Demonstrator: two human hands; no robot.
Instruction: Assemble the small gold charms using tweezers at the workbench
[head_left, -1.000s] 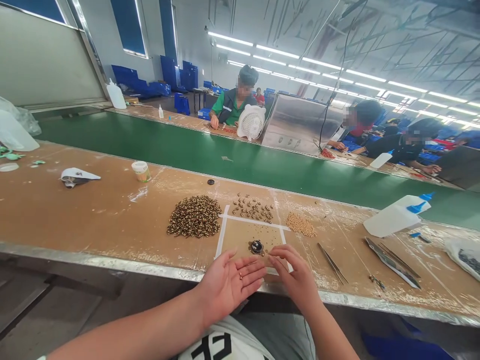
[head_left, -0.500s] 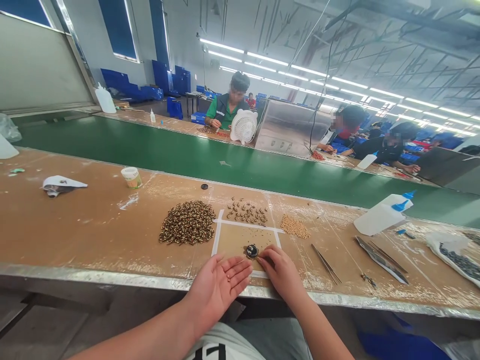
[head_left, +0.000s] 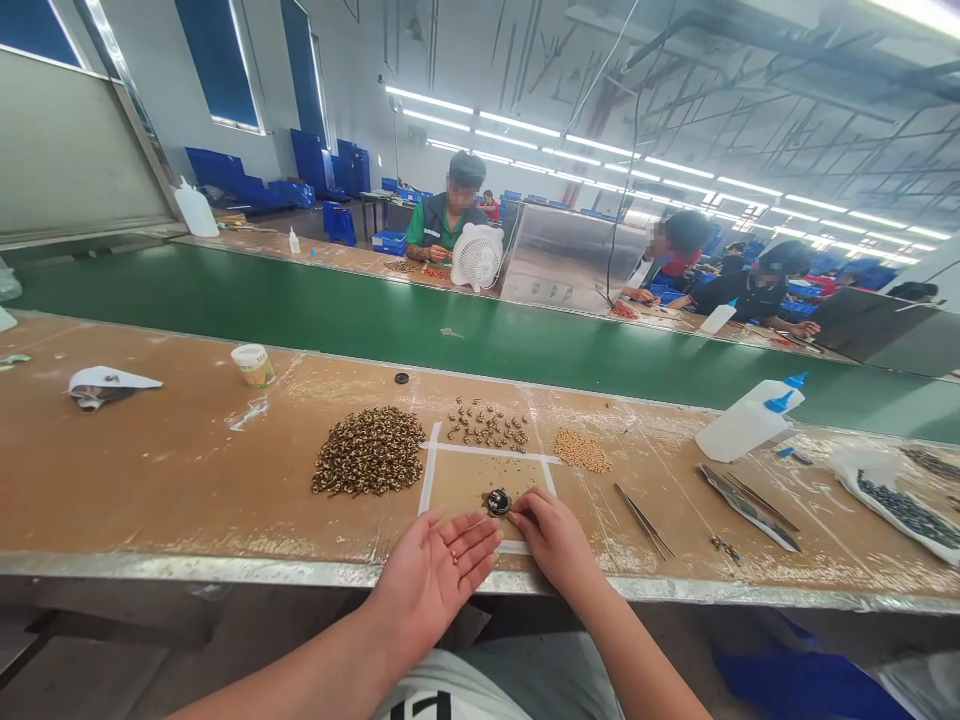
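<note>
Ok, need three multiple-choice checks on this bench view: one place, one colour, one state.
1. Where is the round black-and-gold piece?
A) on the green belt B) inside the white tape square C) in a blue crate
2. Cap colour on the white plastic squeeze bottle?
A) red B) yellow C) blue
3. The left hand is:
A) a fist B) open, palm up C) holding tweezers

1 B: tape surrounds it.
2 C: blue nozzle cap shows.
3 B: tiny beads lie on the palm.

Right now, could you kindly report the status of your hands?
Left hand open, palm up, small beads on it. Right hand beside round black piece. Nothing blocking.
</note>
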